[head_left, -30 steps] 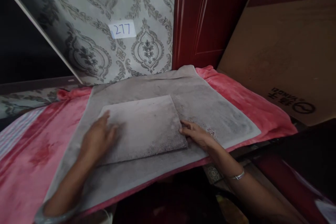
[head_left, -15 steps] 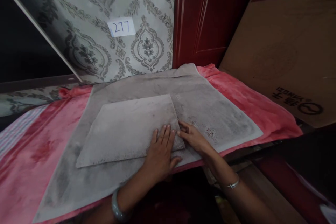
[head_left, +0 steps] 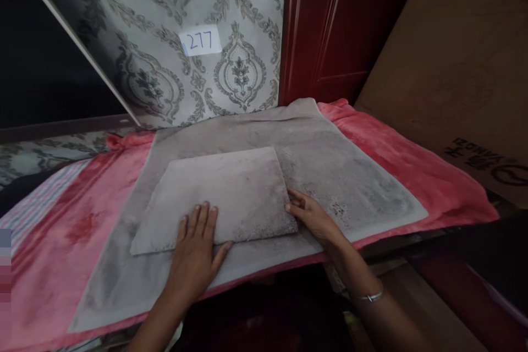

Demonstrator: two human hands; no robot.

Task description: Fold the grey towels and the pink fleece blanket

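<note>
The folded grey cloth (head_left: 225, 195) lies in the middle of the frame, flat on top of a larger grey cloth (head_left: 350, 176) that is spread over a pink blanket (head_left: 412, 176). The left hand (head_left: 196, 250) rests palm down on the lower edge of the folded piece, its fingers stretched out flat and slightly spread, the thumb off to the right on the larger cloth. The right hand (head_left: 313, 219) sits just beside the folded piece's lower right corner, fingertips touching its right edge, fingers loosely curled and not closed around anything. A thin bangle (head_left: 369, 297) circles the right wrist at the lower right. Behind the cloths, in the upper middle of the frame, a patterned panel (head_left: 165, 38) leans back with a small white label (head_left: 201, 41) reading 277. To its right stands a dark red door (head_left: 330, 27), and a brown cardboard box (head_left: 454, 66) fills the upper right corner.
</note>
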